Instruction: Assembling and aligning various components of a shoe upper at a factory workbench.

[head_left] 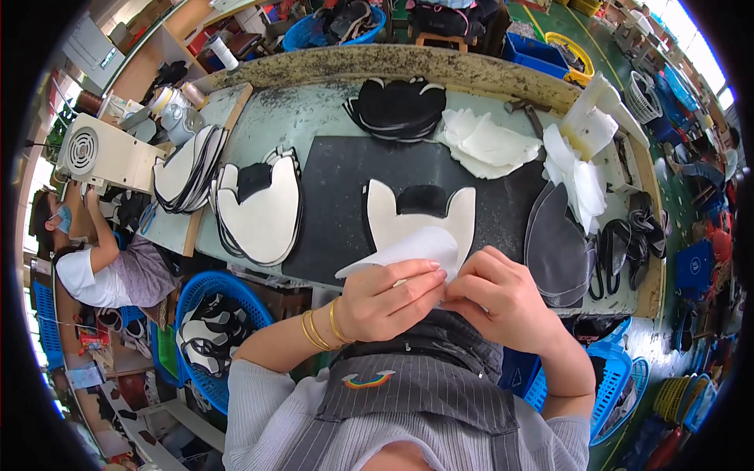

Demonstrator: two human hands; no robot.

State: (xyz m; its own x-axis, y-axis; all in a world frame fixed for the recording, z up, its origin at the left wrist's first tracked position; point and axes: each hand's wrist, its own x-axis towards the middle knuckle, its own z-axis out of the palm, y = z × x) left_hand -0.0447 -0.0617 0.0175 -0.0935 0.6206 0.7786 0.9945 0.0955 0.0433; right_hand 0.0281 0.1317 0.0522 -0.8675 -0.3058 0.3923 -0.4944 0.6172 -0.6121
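Note:
A thin white sheet piece, curled along one side, is held up in front of my body. My left hand grips its lower edge, fingers pressed together. At its right corner my right hand is closed in a pinch, its fingertips close to those of the left. Just beyond lies a white shoe-upper piece with a black middle, partly covered by the sheet. A stack of similar white-and-black upper pieces rests to the left. Loose white sheet pieces lie at the back right.
A black mat covers the bench middle. Black pieces are stacked behind it; dark grey pieces, scissors and a hammer lie right. A co-worker sits left by a machine. Blue baskets flank me.

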